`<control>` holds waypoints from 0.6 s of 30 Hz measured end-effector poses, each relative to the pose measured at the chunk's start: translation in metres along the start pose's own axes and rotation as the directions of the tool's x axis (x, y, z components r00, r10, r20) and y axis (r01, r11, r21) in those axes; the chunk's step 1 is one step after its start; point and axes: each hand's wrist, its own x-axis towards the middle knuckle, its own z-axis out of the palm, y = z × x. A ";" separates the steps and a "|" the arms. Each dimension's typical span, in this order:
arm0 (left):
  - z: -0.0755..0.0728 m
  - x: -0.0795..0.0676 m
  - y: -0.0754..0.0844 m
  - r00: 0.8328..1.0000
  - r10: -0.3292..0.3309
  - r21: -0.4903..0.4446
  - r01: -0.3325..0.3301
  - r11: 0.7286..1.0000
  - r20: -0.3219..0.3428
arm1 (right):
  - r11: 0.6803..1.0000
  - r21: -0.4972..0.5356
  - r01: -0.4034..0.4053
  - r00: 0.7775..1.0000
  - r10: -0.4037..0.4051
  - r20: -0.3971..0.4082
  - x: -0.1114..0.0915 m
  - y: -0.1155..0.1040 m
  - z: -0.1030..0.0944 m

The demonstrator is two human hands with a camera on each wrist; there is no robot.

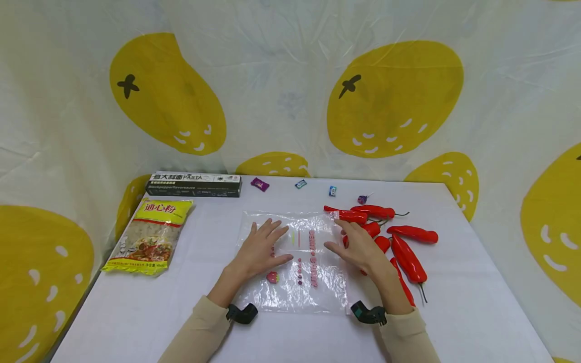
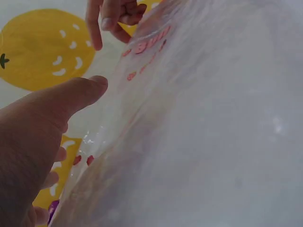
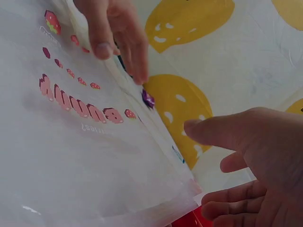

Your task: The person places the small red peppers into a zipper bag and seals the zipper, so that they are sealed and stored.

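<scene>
A clear plastic bag (image 1: 327, 297) printed with pink lettering and strawberries lies flat in front of me. Over its left half is my left hand (image 1: 256, 252), fingers spread and holding nothing. My right hand (image 1: 363, 249) is at the bag's upper right part, beside the red chili peppers (image 1: 409, 259), with its fingers loosely bent and nothing gripped. From the right wrist view, the thumb and fingers of the right hand (image 3: 265, 161) are apart, near the bag's edge (image 3: 175, 203). The left wrist view has the left thumb (image 2: 80, 94) stretched out beside the bag film.
A yellow pasta packet (image 1: 154, 237) and a dark pasta box (image 1: 194, 185) lie at the left. Along the back are a purple-wrapped candy (image 1: 259, 184), two small blue-green wrapped candies (image 1: 301, 184) and a lollipop (image 1: 362, 199). Behind the table hangs a lemon-print cloth (image 1: 281, 91).
</scene>
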 end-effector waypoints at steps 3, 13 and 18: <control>0.006 -0.001 -0.002 1.000 0.001 0.013 -0.001 1.000 0.023 | 1.000 0.018 0.004 1.000 -0.004 0.003 0.000 0.001 0.000; 0.016 -0.004 -0.009 0.999 0.042 0.002 -0.043 0.999 0.023 | 0.996 0.077 -0.054 0.999 0.053 0.011 -0.002 0.003 -0.002; 0.016 -0.004 -0.011 0.999 0.044 -0.015 -0.044 0.999 0.023 | 0.986 0.099 -0.134 0.988 0.125 0.092 -0.003 0.002 -0.002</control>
